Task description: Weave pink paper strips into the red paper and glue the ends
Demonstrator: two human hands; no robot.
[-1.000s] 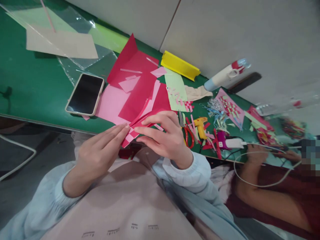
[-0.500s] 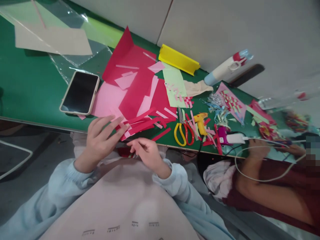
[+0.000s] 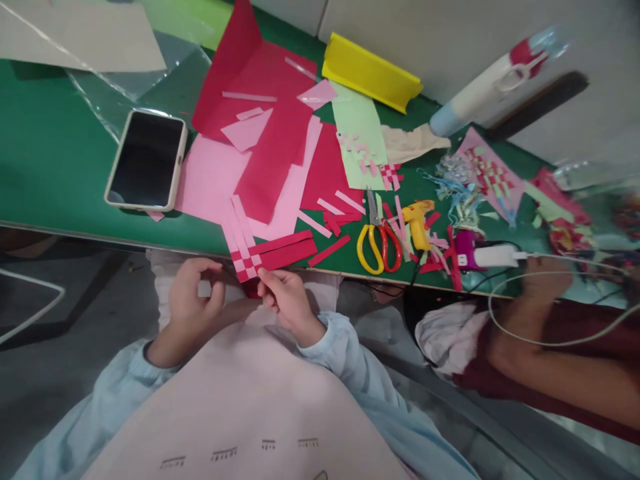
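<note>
Right hand on the corner, left hand standing off

Head view, and here's the woven paper (image 3: 247,264), right at the front of the green table (image 3: 55,160), its checked corner poking past the edge. Right hand (image 3: 290,303) is the nearer one: thumb and forefinger together, seemingly pinched on the weave's near right corner. From those fingertips the checks lie left and slightly away from the body.

Left hand (image 3: 191,300)? Off to the weave's left, just beside it, fingers curled, thumb and forefinger apart, nothing visible between them.

Now look at the lines! The red strips (image 3: 286,248) make the long axis, running out rightward and tilting a little away, passing beyond the right hand. The pink strips (image 3: 238,223) shoot up away from the body, leaning left, toward the pink sheet (image 3: 213,177). Right of the red ends sits a loose red strip (image 3: 329,251), then the scissors (image 3: 375,217), handles toward the person.
</note>
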